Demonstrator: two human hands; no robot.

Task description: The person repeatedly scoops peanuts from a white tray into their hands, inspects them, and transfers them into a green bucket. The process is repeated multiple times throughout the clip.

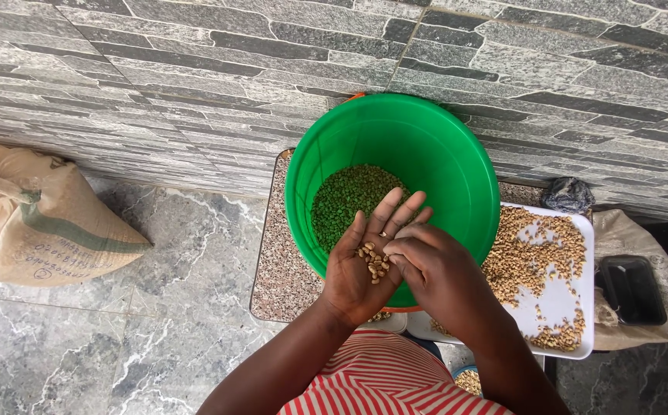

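My left hand [364, 257] is held palm up over the near rim of a green bucket [457, 154]. A small pile of pale tan beans [374, 263] lies in the palm. My right hand [434, 265] rests beside it, fingertips curled down onto the left palm and touching the beans. Inside the bucket lies a layer of beans [345, 201] that look green under the plastic's tint. To the right stands a white tray [564, 303] strewn with more tan beans [530, 253].
A tan woven sack [34, 215] leans against the grey stone wall [195, 77] at left. A speckled slab [280, 261] lies under the bucket. At the far right a black tray [632, 288] sits on another sack. The floor is grey marble tile [142, 330].
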